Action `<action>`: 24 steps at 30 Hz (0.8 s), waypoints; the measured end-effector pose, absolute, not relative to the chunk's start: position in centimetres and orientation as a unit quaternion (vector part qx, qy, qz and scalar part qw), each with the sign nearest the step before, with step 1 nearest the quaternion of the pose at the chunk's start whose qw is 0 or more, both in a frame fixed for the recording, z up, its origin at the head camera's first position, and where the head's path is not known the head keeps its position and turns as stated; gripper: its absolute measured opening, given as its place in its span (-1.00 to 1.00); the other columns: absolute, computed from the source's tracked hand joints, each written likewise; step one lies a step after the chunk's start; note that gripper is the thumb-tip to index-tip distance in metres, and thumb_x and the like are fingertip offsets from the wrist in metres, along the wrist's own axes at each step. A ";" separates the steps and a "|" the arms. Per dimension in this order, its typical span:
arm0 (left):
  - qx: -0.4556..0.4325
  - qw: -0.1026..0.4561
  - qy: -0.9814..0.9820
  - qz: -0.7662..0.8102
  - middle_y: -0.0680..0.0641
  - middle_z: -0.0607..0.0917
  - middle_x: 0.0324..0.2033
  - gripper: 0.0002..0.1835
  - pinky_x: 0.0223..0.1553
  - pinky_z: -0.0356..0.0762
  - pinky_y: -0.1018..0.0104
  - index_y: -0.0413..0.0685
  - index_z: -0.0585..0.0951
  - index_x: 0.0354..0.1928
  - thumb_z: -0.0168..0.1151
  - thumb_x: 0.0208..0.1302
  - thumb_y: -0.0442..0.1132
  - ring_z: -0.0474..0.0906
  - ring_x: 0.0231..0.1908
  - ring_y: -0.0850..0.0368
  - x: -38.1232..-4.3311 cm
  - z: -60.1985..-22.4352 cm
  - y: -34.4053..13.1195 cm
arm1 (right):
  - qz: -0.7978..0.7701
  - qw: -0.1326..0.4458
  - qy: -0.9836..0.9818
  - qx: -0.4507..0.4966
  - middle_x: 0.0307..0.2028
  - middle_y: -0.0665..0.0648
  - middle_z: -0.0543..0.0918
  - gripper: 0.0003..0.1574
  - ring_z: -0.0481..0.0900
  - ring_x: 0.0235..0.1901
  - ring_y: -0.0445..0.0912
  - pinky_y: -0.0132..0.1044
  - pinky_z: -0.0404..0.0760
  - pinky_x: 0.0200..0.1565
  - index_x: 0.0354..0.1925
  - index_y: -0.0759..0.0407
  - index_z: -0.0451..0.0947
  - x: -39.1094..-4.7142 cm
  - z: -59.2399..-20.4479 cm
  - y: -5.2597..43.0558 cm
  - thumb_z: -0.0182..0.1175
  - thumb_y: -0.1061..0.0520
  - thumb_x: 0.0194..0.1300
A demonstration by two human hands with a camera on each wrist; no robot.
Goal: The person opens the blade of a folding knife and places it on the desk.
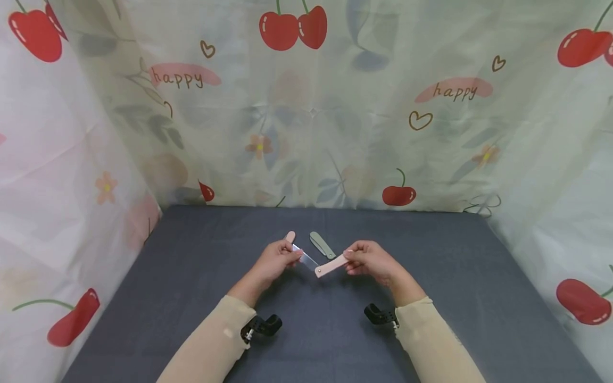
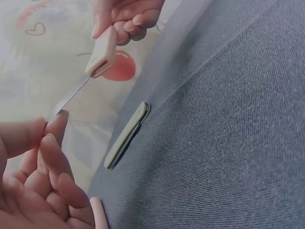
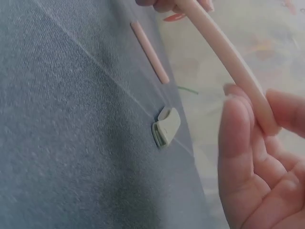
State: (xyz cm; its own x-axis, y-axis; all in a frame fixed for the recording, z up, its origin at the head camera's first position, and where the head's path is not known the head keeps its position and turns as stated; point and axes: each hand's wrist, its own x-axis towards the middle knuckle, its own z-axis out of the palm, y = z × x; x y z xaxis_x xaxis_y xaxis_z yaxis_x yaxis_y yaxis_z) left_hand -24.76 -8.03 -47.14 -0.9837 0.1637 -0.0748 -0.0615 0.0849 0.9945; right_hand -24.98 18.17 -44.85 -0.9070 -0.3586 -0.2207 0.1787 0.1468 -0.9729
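Held above the table is a partly unfolded folding knife with a pink handle [image 1: 331, 265] and a shiny blade [image 1: 308, 260]. My left hand [image 1: 278, 256] pinches the blade between thumb and forefinger, as the left wrist view shows. At the handle's far end, my right hand [image 1: 372, 261] grips it with thumb and fingers. A pale green folding knife [image 1: 322, 245] lies folded on the table just beyond the hands. Behind the left hand a second pink, slim piece [image 3: 150, 52] rests on the cloth; the left hand partly hides it in the head view.
A dark grey cloth [image 1: 330, 335] covers the table. Patterned curtains [image 1: 311, 133] with cherries stand along its back and both sides. Each forearm, in a beige sleeve [image 1: 210, 340], carries a black wrist camera mount [image 1: 262, 325].
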 end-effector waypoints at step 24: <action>-0.103 -0.026 0.613 0.783 -0.06 0.69 -0.51 -0.75 -0.59 0.27 0.45 -0.06 0.34 -0.45 0.26 0.18 -0.29 0.44 -0.59 0.22 -24.5 -47.0 -5.6 | -0.757 0.059 0.650 0.037 -0.48 0.13 0.60 -0.81 0.59 -0.50 -0.16 -0.33 0.60 -0.37 -0.22 0.35 0.35 -24.9 -44.8 16.7 0.08 0.21 0.32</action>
